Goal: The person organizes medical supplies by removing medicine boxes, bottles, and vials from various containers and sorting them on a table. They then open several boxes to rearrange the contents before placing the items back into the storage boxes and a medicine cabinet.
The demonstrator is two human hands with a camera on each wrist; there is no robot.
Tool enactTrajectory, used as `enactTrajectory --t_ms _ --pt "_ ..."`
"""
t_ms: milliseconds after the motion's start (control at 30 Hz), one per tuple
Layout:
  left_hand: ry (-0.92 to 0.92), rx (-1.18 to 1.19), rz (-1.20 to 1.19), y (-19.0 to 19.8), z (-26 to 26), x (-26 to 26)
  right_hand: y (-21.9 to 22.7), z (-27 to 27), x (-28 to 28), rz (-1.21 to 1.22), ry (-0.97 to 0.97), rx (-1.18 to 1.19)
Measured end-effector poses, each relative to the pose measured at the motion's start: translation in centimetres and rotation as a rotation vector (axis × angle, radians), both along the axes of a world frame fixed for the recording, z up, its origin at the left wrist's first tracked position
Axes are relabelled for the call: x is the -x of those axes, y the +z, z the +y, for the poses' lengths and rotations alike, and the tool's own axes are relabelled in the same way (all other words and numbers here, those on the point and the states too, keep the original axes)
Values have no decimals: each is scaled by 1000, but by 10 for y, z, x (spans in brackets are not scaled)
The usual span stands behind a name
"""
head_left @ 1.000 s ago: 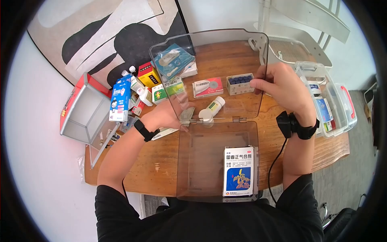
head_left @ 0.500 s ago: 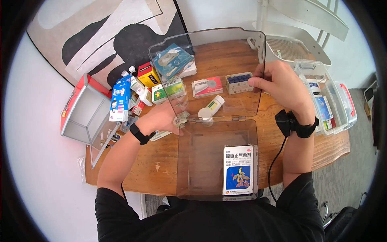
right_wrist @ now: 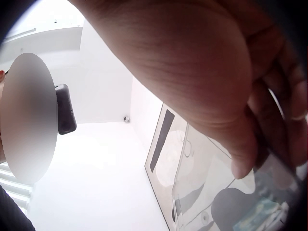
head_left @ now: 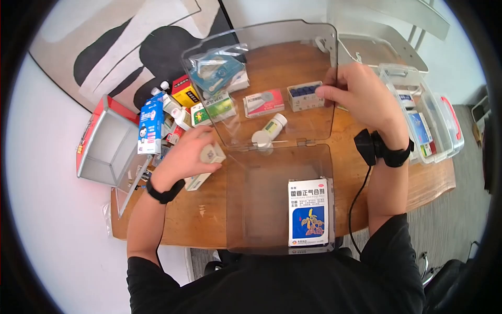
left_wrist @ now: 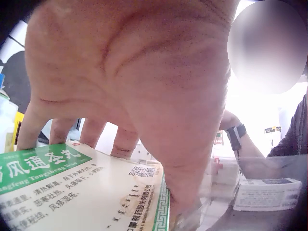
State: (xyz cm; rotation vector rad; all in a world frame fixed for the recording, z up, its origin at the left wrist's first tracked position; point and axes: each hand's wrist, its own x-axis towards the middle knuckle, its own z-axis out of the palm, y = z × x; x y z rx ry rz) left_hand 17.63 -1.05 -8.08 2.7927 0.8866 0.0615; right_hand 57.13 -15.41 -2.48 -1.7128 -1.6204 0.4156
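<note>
Right hand (head_left: 366,99) grip pinches clear lid (head_left: 266,73) edge, upper centre, likely propping the case (head_left: 256,204) open; left hand (head_left: 185,157) grip clamped on medicine box (left_wrist: 91,187).

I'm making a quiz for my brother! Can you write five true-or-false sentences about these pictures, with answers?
1. The right hand pinches the raised lid of the smoky-grey plastic box. True.
2. The white cardboard carton with the blue picture is outside the smoky-grey plastic box. False: the carton is inside.
3. The left hand holds the yellow-and-black carton. False: the left hand holds a green-and-white cardboard box.
4. The open red case with metal edges is left of the smoky-grey plastic box. True.
5. The clear plastic tub at the right is empty. False: small cartons are in the tub.
</note>
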Motion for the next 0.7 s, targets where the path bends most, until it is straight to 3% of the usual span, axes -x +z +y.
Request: enactTrajectory --t_ms 267,400,467,633,700 --pt "88 -113 -103 90 -72 9 -2 1 2 -8 26 -26" --pt "-71 -116 -140 120 -104 -15 -5 4 2 5 43 -23" --pt "-144 -92 -173 122 -117 -36 -4 4 3 -16 37 -13" --pt "-186 321 -135 95 -135 -92 -4 3 2 -12 54 -41" --pt "-167 263 -88 70 -130 -98 -4 2 1 -32 64 -67"
